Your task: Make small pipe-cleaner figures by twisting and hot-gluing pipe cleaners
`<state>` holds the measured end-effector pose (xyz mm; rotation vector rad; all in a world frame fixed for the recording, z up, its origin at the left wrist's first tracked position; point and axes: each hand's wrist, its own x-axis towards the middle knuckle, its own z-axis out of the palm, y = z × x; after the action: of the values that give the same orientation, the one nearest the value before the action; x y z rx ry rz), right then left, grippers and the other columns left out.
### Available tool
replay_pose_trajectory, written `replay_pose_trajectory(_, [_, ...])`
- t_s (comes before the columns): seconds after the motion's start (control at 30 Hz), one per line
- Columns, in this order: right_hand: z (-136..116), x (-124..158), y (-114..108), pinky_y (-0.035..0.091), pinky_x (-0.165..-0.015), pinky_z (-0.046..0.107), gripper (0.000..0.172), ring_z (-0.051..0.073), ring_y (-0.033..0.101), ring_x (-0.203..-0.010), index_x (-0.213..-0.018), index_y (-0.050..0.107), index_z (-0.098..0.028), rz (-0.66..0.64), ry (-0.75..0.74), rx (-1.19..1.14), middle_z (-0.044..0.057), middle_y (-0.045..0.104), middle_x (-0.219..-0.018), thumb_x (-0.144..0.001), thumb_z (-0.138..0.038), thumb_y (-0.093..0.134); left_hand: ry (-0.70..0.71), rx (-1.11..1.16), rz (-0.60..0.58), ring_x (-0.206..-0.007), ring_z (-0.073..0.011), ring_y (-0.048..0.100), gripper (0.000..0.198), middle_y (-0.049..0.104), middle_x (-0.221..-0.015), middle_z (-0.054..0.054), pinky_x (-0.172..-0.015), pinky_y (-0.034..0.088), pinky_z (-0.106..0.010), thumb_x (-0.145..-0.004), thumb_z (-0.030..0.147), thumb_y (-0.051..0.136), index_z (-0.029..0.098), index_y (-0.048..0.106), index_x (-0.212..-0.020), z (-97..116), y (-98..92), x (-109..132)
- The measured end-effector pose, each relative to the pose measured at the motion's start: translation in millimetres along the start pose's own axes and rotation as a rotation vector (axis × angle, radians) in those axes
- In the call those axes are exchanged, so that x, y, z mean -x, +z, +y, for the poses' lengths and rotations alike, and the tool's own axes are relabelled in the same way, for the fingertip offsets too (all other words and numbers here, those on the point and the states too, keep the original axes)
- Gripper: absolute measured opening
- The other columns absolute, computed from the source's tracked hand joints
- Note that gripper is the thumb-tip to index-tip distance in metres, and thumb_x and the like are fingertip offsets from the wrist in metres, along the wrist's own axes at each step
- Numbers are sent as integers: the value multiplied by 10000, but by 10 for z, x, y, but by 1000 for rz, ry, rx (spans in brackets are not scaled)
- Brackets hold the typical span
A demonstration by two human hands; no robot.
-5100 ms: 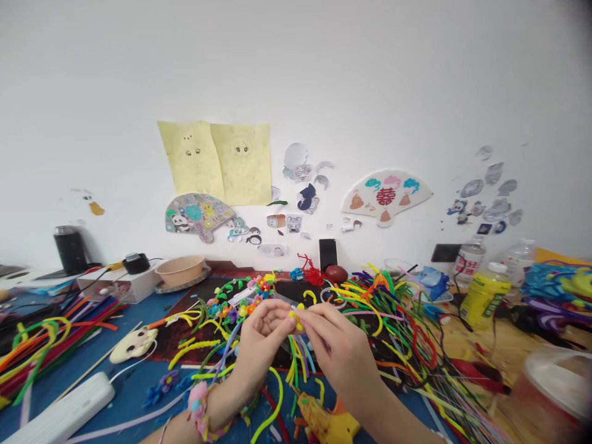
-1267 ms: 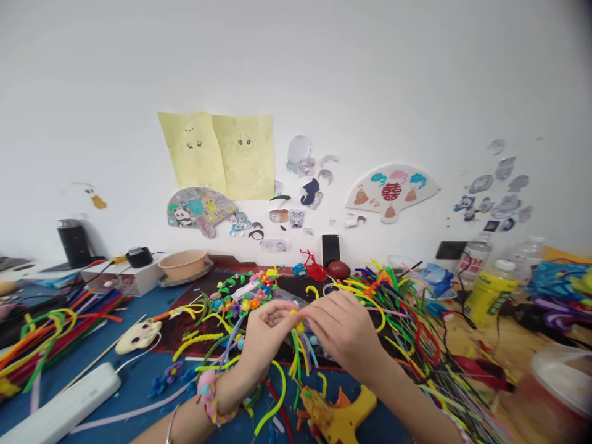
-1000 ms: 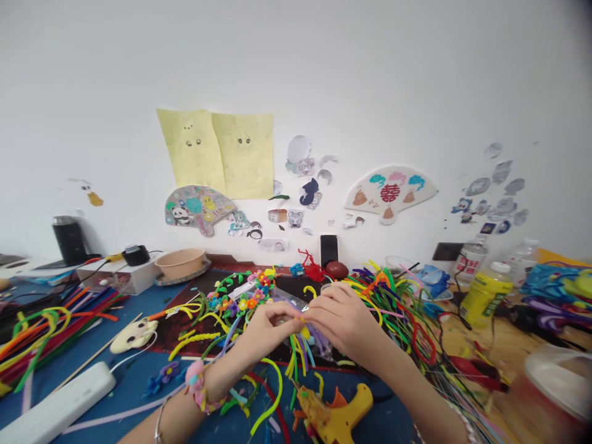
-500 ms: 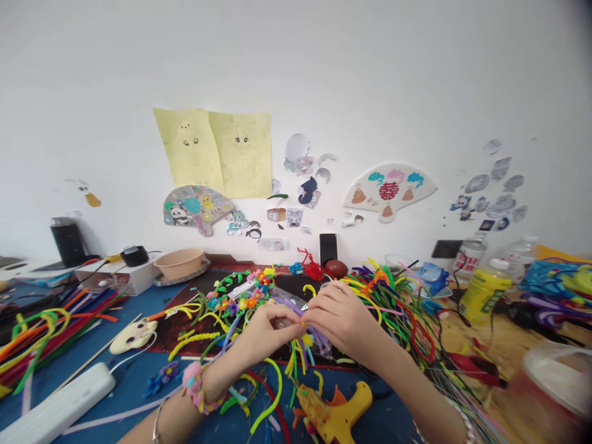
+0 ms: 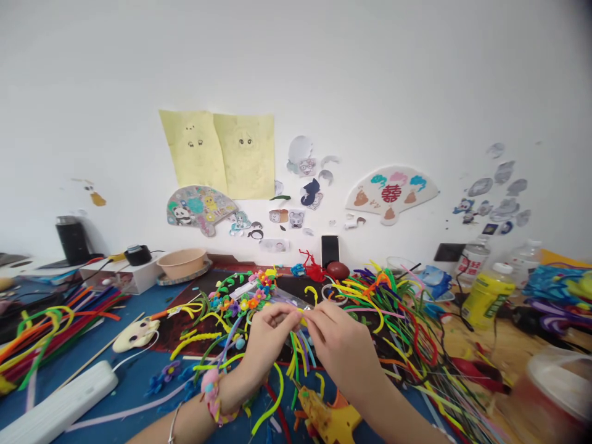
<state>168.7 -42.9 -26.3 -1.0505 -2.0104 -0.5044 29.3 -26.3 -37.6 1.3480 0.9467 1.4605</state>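
My left hand (image 5: pixel 271 336) and my right hand (image 5: pixel 340 342) meet over the middle of the table, fingertips pinched together. Between them shows a small bit of yellow pipe cleaner (image 5: pixel 303 321), mostly covered by the fingers. Just below hang or lie yellow, green and blue pipe cleaner pieces (image 5: pixel 300 354); whether they join the held piece I cannot tell. A yellow hot glue gun (image 5: pixel 324 416) lies under my right forearm. Beyond my left hand is a cluster of colourful pipe cleaner flowers (image 5: pixel 259 293).
Loose pipe cleaners (image 5: pixel 407 327) spread at the right, and another bundle (image 5: pixel 41 339) at the left. A white power strip (image 5: pixel 65 404) lies front left. Red-handled pliers (image 5: pixel 478 373), a yellow bottle (image 5: pixel 488 296) and a tub (image 5: pixel 559 385) stand or lie right. A phone (image 5: pixel 330 251) leans on the wall.
My right hand has turned and dropped slightly, its forearm now covering part of the glue gun. My left wrist has shifted right. The view has moved a little.
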Motion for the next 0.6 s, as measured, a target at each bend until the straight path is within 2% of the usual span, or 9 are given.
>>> replay_pose_trajectory(0.2, [-112,42,68,370,-489,248,330,158,586,-638,-736,598,-165,26,40,75,55,571,-673,-945,-150,343,-29,91,71,-656,-129,597,99,677,-664,-8,-666,481,-218,-705,238,709,140,698,-698,-31,41,33])
replay_pose_trajectory(0.33, [-159,33,104,401,-493,249,285,156,594,-629,-859,636,-148,109,70,1,70,588,-740,-938,-138,362,-69,164,96,-722,-150,623,143,710,-756,-31,-715,496,-243,-707,263,717,141,710,-779,-27,29,41])
replay_pose_trajectory(0.4, [-183,25,120,457,-567,248,266,157,606,-683,-952,640,-147,183,81,-169,79,592,-798,-929,-121,375,-57,174,119,-752,-162,630,161,713,-783,-37,-729,500,-257,-705,276,721,147,711,-800,-14,14,50])
replay_pose_trajectory(0.47, [-211,13,132,497,-642,256,240,156,613,-739,-967,648,-175,264,153,-426,75,584,-845,-915,-137,417,0,145,155,-763,-165,628,152,710,-787,-32,-729,499,-254,-698,279,727,159,713,-790,12,-5,61])
replay_pose_trajectory(0.5, [-226,3,135,511,-661,262,200,158,617,-758,-937,651,-191,292,236,-586,69,579,-863,-902,-162,457,41,119,170,-760,-161,625,135,706,-780,-26,-725,497,-247,-697,276,728,167,714,-775,30,-15,68])
replay_pose_trajectory(0.57, [-257,-24,136,533,-678,281,69,165,631,-766,-880,624,-213,293,499,-940,46,577,-868,-850,-232,565,126,61,186,-752,-153,616,94,696,-763,-16,-715,494,-235,-707,268,720,183,717,-747,69,-32,81])
replay_pose_trajectory(0.6, [-273,-39,133,539,-673,287,78,165,636,-745,-869,597,-218,273,645,-1113,30,579,-852,-810,-263,622,164,33,189,-756,-154,614,80,693,-763,-15,-715,494,-235,-714,265,712,189,718,-738,87,-38,86])
